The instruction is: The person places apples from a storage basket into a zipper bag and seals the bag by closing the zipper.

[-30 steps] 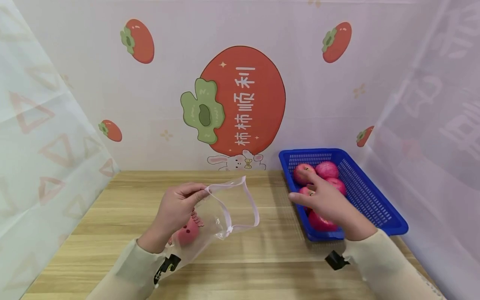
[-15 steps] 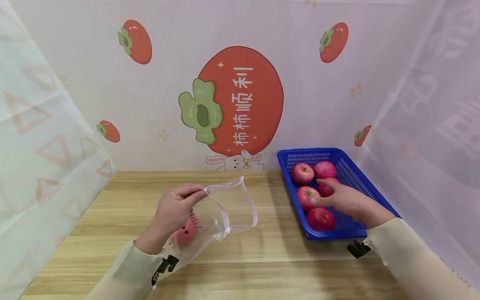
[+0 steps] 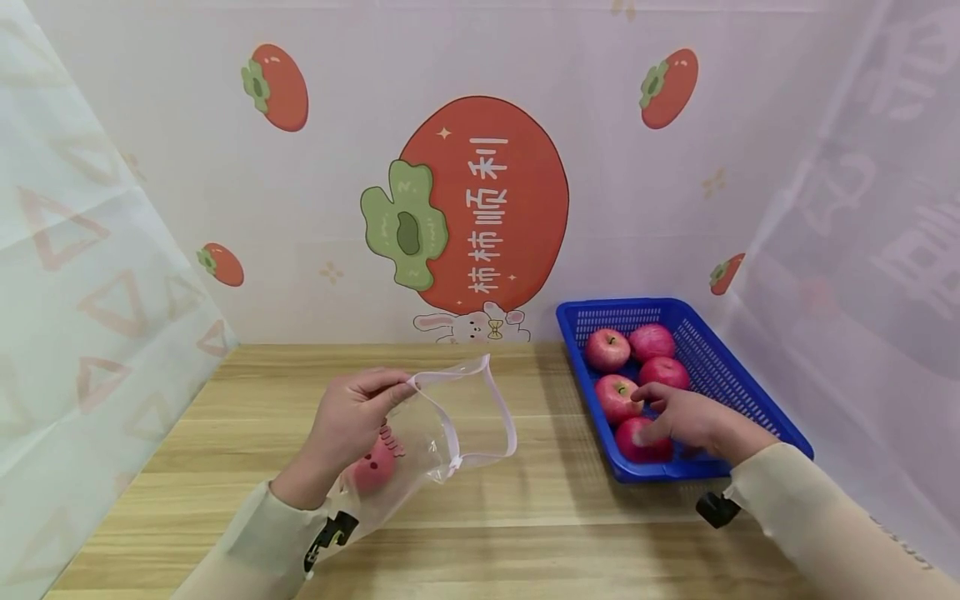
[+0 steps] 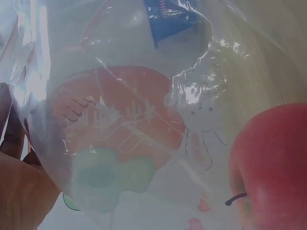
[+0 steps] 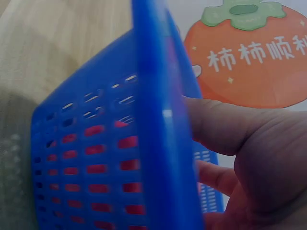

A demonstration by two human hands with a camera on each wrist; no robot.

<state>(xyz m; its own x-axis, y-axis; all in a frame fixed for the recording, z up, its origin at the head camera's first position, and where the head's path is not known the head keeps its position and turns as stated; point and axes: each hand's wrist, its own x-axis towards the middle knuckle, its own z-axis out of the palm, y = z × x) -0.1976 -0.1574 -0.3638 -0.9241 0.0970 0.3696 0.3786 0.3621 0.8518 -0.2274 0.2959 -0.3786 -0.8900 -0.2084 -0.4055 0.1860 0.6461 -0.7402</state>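
My left hand [image 3: 352, 421] pinches the rim of a clear zip bag [image 3: 420, 433] with a pale pink zip edge, and the bag's mouth gapes to the right. Inside lies a red apple [image 4: 273, 163], its stem showing in the left wrist view. At the right, my right hand [image 3: 693, 423] reaches into a blue basket [image 3: 708, 354]. Its fingers are spread and bent over the nearest apple [image 3: 643, 442], with the thumb across that apple's top. In the right wrist view the basket wall [image 5: 96, 143] hides the fingertips, so contact is unclear there.
Several other apples sit in the basket, among them one beside the index finger [image 3: 617, 398] and one at the far left corner [image 3: 607, 350]. The basket stands on a wooden table [image 3: 487, 542], near the printed right-hand cloth wall [image 3: 862, 317].
My right hand first drew back to the right above the basket, then came lower and nearer, over the front apple. The left hand and bag stay nearly still.
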